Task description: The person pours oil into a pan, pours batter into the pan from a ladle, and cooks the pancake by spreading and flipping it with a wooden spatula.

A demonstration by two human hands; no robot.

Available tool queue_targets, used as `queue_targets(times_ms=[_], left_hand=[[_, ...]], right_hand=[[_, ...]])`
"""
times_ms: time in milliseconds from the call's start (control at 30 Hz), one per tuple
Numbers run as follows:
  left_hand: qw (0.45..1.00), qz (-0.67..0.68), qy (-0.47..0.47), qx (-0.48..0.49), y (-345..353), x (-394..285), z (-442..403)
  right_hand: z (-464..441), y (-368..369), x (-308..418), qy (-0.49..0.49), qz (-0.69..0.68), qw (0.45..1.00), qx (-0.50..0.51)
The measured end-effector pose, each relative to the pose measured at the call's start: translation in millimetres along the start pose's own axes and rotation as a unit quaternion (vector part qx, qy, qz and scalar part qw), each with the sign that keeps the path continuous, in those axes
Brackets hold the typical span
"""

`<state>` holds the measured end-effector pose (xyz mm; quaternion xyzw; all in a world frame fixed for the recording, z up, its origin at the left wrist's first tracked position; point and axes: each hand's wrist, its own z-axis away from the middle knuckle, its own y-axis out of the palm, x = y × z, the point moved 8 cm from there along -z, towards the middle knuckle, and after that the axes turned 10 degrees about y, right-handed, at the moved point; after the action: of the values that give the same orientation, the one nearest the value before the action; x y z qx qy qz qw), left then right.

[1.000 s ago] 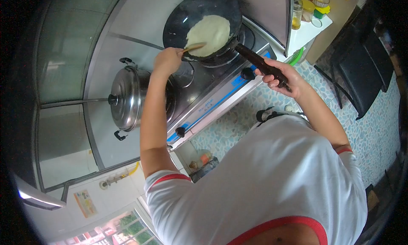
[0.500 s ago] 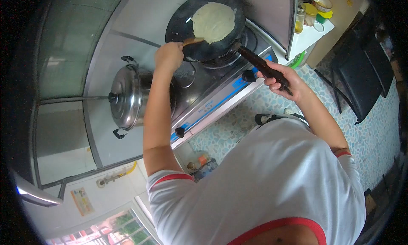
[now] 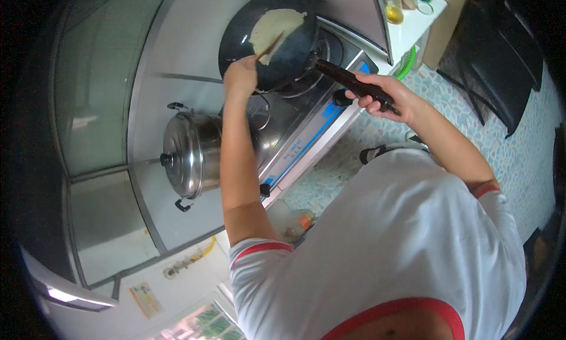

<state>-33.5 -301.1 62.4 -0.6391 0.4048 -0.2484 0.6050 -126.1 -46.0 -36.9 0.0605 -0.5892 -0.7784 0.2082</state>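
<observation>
A black wok (image 3: 236,60) sits tilted over a stove burner, with a pale, thin pancake (image 3: 271,27) inside. My left hand (image 3: 240,77) is closed on a wooden spatula (image 3: 269,47), whose blade meets the pancake's lower part. The pancake's right edge now runs nearly straight, perhaps folded or lifted; I cannot tell which. My right hand (image 3: 383,97) wraps round the wok's dark handle (image 3: 345,79), fingers beneath and thumb on top.
Left of my left forearm stands a lidded steel pot (image 3: 188,154) on the stove (image 3: 295,145). Jars (image 3: 392,7) stand on a white surface (image 3: 415,30) behind a metal screen at the upper right. A black chair (image 3: 495,63) is at the right.
The spatula has gone from the pancake's lower edge onto its lower part, and the pancake's outline has narrowed. The whole view has shifted. My right hand keeps its hold on the handle.
</observation>
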Motion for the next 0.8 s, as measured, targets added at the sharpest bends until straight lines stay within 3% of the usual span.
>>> queue_targets(times_ms=[267,367,567,667,800], left_hand=[[0.995,0.054,-0.066,0.049,-8,21,1],[0.998,0.033,-0.048,0.04,-15,29,3],[0.975,0.172,-0.14,-0.024,1,74,-4],[0.923,0.298,-0.245,0.012,16,68,3],[0.893,0.394,-0.196,0.095,8,47,11]], right_hand=[[2,2,0,-0.003,0.009,1.0,-0.024],[2,2,1,-0.013,0.016,1.0,-0.023],[0,2,0,-0.004,0.003,1.0,-0.016],[2,6,2,-0.01,0.016,1.0,0.013],[1,3,1,-0.006,0.012,1.0,0.001]])
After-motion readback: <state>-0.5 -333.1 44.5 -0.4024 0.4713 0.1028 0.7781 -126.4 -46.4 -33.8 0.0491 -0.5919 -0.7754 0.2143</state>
